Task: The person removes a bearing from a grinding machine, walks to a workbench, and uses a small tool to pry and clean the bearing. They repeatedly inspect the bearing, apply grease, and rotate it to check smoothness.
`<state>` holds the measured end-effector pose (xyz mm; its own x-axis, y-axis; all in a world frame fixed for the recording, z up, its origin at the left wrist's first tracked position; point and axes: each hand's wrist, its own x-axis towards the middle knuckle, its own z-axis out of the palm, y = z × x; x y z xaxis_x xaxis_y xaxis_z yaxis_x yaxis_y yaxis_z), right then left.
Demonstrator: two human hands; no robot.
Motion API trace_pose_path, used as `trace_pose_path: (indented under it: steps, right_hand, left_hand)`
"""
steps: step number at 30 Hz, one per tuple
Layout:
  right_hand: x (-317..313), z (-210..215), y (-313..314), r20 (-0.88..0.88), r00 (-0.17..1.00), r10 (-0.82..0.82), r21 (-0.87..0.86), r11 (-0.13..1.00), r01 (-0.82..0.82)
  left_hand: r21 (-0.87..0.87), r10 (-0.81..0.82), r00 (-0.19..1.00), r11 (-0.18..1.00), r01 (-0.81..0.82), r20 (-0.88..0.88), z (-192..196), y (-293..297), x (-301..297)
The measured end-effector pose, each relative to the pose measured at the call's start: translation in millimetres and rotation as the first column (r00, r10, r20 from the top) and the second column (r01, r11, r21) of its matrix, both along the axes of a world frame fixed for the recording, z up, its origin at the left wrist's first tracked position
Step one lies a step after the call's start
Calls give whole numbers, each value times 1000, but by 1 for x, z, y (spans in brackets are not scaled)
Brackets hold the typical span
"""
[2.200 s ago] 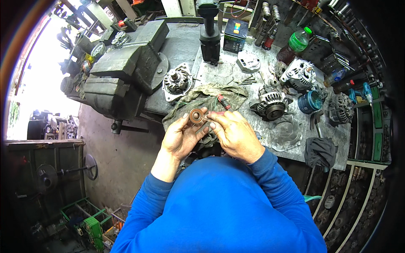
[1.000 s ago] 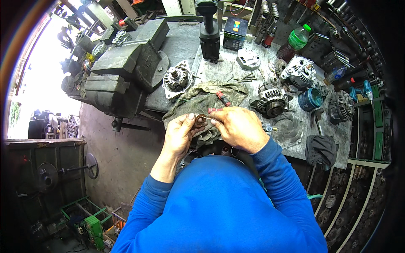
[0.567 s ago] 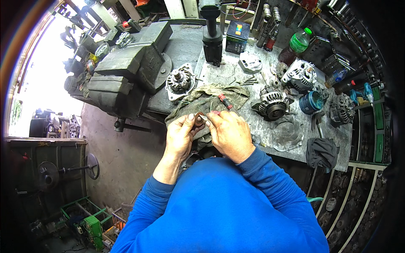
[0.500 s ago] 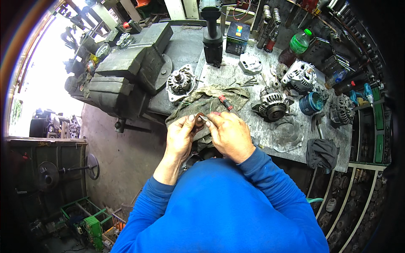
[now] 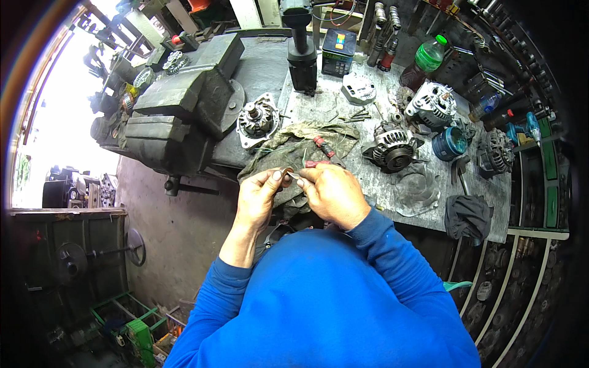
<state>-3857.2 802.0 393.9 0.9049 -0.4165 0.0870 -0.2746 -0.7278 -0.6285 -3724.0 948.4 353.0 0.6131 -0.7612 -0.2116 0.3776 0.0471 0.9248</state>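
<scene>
Close to my body, at the bench's front edge, my left hand (image 5: 257, 195) pinches a small copper-brown ring (image 5: 286, 173) between thumb and fingers. My right hand (image 5: 334, 191) meets it from the right. Its thumb and forefinger are closed on a thin, pale pointed piece (image 5: 295, 176) set against the ring's inner side; its kind is too small to make out. Just beyond my hands, a crumpled, dirty cloth (image 5: 279, 153) bears a tool with red-and-black handles (image 5: 323, 146), partly hidden by my right hand.
A big bench vise (image 5: 178, 104) stands at the left. Beside it is an alternator housing with its rotor (image 5: 257, 119). Further right are an alternator with pulley (image 5: 392, 147), another alternator (image 5: 432, 104), a blue tub (image 5: 449, 143), a green-capped bottle (image 5: 429, 55) and a black rag (image 5: 468, 216).
The ring has tipped so it shows more edge-on between my fingers. Both hands stay together at nearly the same place; the whole view has shifted slightly.
</scene>
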Motion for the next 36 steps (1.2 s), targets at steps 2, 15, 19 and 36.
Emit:
trace_pose_path:
  steps: [2,15,19,36]
  right_hand:
    - [1,-6,6,40,999,-21,-30,999,22]
    - [2,-13,4,169,986,-7,53,999,-2]
    - [0,-11,-3,208,977,46,25,998,-52]
    - [-2,-2,-4,179,982,51,84,994,-67]
  left_hand:
    - [-29,0,998,1000,-2,-69,0,0,0]
    - [-210,51,969,972,-103,-241,-11,0,-6]
    - [-211,19,977,975,-65,-211,-9,0,-3]
    - [-176,-15,1000,984,15,-1,4,-1,1]
